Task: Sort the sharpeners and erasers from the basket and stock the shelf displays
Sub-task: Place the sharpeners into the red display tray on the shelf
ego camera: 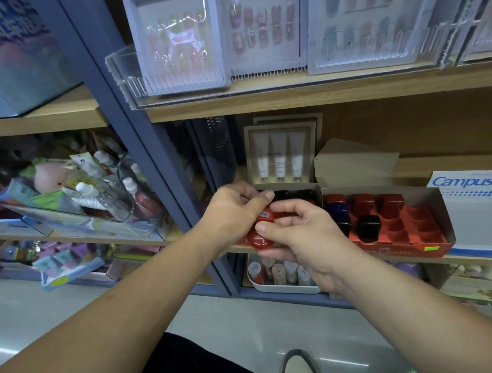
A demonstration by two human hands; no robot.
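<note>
Both hands meet at the front edge of the middle shelf. My left hand (pixel 234 212) and my right hand (pixel 300 234) both have their fingers curled round red sharpeners (pixel 264 216), one with a white barcode sticker. Another red sharpener (pixel 258 242) shows below, under my right thumb. Behind the hands sits a display box (pixel 290 194) holding black sharpeners. To the right, a red display box (pixel 405 250) has red, blue and black sharpeners in its moulded slots, with several slots bare. The basket is out of view.
A Campus box (pixel 474 204) stands right of the red box. Boxed tubes (pixel 280 156) stand at the shelf back. A blue upright post (pixel 153 151) divides the shelves. Clear bins of small bottles (pixel 92 190) sit left; a white tray of tubes (pixel 277 275) sits below.
</note>
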